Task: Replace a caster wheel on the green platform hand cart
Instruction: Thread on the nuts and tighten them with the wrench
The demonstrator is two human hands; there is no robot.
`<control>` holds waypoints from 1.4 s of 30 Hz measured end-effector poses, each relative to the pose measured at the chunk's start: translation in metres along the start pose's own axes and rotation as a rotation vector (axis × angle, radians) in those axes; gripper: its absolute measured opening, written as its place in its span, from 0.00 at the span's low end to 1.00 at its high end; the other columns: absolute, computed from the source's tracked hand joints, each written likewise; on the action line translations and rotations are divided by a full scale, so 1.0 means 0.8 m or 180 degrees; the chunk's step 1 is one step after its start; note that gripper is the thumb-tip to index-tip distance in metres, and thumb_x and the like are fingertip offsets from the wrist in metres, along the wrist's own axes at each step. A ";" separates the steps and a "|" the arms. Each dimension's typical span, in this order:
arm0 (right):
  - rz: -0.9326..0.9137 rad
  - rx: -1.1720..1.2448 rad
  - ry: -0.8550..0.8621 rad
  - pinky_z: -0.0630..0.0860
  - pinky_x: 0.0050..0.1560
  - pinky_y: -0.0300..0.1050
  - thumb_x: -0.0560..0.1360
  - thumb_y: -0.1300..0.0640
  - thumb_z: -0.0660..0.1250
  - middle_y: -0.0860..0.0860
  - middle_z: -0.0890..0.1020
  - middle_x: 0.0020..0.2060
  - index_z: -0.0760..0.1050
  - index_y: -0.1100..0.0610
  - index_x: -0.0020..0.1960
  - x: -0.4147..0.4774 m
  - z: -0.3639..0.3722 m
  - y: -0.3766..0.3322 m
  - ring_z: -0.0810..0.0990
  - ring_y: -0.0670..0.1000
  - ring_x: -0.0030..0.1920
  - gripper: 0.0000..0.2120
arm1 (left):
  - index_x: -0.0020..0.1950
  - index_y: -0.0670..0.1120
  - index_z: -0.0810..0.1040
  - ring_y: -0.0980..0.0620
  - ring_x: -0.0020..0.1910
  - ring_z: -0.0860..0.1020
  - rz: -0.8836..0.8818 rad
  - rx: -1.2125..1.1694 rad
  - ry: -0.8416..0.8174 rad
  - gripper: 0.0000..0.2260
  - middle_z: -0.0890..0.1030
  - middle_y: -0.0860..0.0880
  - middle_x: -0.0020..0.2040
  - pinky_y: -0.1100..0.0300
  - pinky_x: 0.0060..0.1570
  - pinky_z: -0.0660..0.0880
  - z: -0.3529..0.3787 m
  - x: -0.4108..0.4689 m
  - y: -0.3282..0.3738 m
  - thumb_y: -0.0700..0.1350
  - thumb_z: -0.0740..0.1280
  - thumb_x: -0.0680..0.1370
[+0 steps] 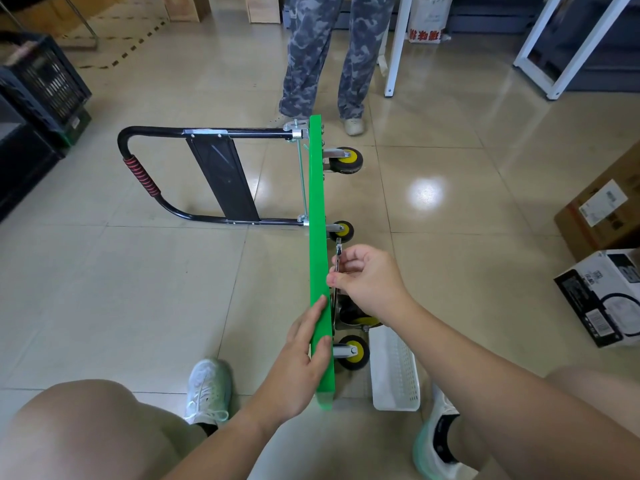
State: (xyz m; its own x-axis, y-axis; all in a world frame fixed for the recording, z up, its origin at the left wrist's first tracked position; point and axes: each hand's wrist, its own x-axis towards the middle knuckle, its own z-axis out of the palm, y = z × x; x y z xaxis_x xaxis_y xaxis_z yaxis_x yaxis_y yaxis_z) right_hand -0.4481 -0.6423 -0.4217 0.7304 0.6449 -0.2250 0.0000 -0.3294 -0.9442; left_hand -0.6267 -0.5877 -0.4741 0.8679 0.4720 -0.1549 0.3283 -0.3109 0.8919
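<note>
Glossy floor tiles [138, 299] carry the green cart [317, 202] tipped on edge, rigid and probably heavy, best steadied by its rim, where the left hand [299, 365] lies flat at six o'clock, while the right hand [369, 284] pinches a wrench [338, 249] beside the half-hidden caster wheel [362, 320].

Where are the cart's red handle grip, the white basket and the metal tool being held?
red handle grip [142, 177]: head view, middle of the ribbed wrap.
white basket [396, 370]: head view, its perforated side wall.
metal tool [338, 247]: head view, its exposed upper end.
</note>
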 end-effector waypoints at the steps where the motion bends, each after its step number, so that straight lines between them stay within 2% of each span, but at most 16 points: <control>1: 0.0016 -0.0007 -0.0020 0.84 0.51 0.54 0.69 0.65 0.77 0.49 0.87 0.41 0.81 0.52 0.46 0.001 0.000 -0.001 0.87 0.49 0.45 0.11 | 0.74 0.72 0.53 0.78 0.72 0.56 0.0004 -0.0007 -0.0004 0.26 0.61 0.64 0.76 0.81 0.68 0.52 -0.001 0.000 0.001 0.46 0.59 0.86; 6: 0.0119 0.0015 -0.0080 0.84 0.50 0.55 0.70 0.65 0.77 0.51 0.87 0.41 0.81 0.54 0.47 0.006 -0.001 -0.003 0.87 0.50 0.45 0.10 | 0.75 0.72 0.53 0.75 0.74 0.57 0.0028 -0.0023 -0.0042 0.26 0.59 0.69 0.75 0.79 0.69 0.53 0.000 -0.001 -0.001 0.47 0.59 0.86; 15: 0.0057 0.0163 -0.0009 0.84 0.51 0.55 0.67 0.65 0.79 0.49 0.87 0.41 0.82 0.50 0.44 0.009 0.001 0.001 0.87 0.50 0.45 0.13 | 0.77 0.68 0.54 0.71 0.76 0.57 0.0050 -0.0063 -0.0061 0.27 0.59 0.65 0.78 0.75 0.73 0.53 -0.001 0.000 -0.006 0.44 0.60 0.86; 21: -0.0137 0.0249 -0.0075 0.84 0.50 0.51 0.70 0.65 0.77 0.46 0.86 0.40 0.82 0.47 0.44 0.011 0.002 -0.005 0.86 0.47 0.44 0.14 | 0.78 0.68 0.55 0.68 0.77 0.58 0.0081 -0.0121 -0.0091 0.28 0.60 0.65 0.78 0.70 0.75 0.55 -0.002 0.000 -0.010 0.43 0.61 0.85; 27: -0.0142 0.0128 -0.0041 0.84 0.47 0.49 0.70 0.64 0.77 0.48 0.86 0.39 0.82 0.50 0.43 0.017 -0.001 -0.004 0.86 0.48 0.42 0.10 | 0.78 0.66 0.55 0.69 0.77 0.58 0.0087 -0.0134 -0.0077 0.28 0.59 0.67 0.77 0.76 0.71 0.54 -0.003 -0.001 -0.008 0.43 0.61 0.85; 33: -0.0029 -0.0225 0.0104 0.83 0.45 0.41 0.72 0.61 0.76 0.46 0.85 0.39 0.79 0.48 0.43 0.027 0.003 -0.002 0.85 0.42 0.41 0.09 | 0.79 0.66 0.54 0.70 0.77 0.56 0.0025 -0.0089 -0.0132 0.27 0.58 0.67 0.78 0.77 0.70 0.54 -0.002 -0.001 -0.006 0.44 0.60 0.85; 37: 0.0212 -0.0240 0.0113 0.84 0.46 0.45 0.73 0.60 0.76 0.46 0.85 0.38 0.79 0.48 0.42 0.037 0.003 0.000 0.85 0.44 0.41 0.09 | 0.79 0.66 0.54 0.68 0.78 0.54 0.0004 -0.0069 -0.0171 0.27 0.57 0.66 0.79 0.73 0.75 0.53 -0.001 -0.001 -0.009 0.45 0.60 0.86; 42: 0.0543 -0.0121 -0.0104 0.85 0.47 0.52 0.73 0.61 0.75 0.48 0.86 0.40 0.81 0.54 0.43 0.049 0.006 0.000 0.86 0.48 0.44 0.05 | 0.79 0.67 0.53 0.67 0.79 0.54 -0.0034 -0.0114 -0.0179 0.27 0.57 0.67 0.79 0.70 0.76 0.53 0.000 0.001 -0.009 0.51 0.58 0.82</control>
State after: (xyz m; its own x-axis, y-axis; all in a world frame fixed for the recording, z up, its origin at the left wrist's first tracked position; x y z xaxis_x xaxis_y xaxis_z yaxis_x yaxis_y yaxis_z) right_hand -0.4226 -0.6136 -0.4315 0.6994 0.5994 -0.3894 -0.0957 -0.4614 -0.8820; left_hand -0.6282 -0.5846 -0.4807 0.8843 0.4277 -0.1873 0.3250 -0.2758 0.9046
